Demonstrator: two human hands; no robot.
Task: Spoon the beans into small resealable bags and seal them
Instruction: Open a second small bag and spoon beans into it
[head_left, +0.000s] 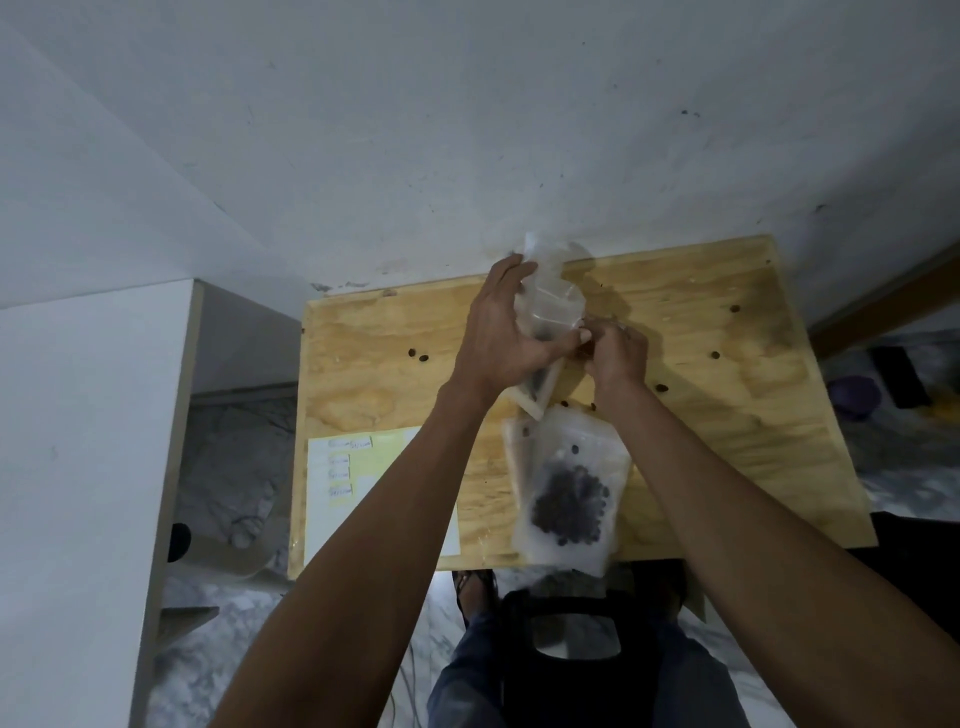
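Both hands (556, 338) on clear bag (550, 306)

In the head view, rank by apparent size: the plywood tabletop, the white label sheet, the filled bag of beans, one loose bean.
1. Plywood tabletop
2. White label sheet
3. Filled clear bag of dark beans, slightly smaller
4. Loose dark bean

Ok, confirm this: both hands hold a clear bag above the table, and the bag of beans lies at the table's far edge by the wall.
Wrong on one point. The head view shows the bag of beans at the table's near edge, not by the wall. Both hands, left and right, do hold a clear bag.
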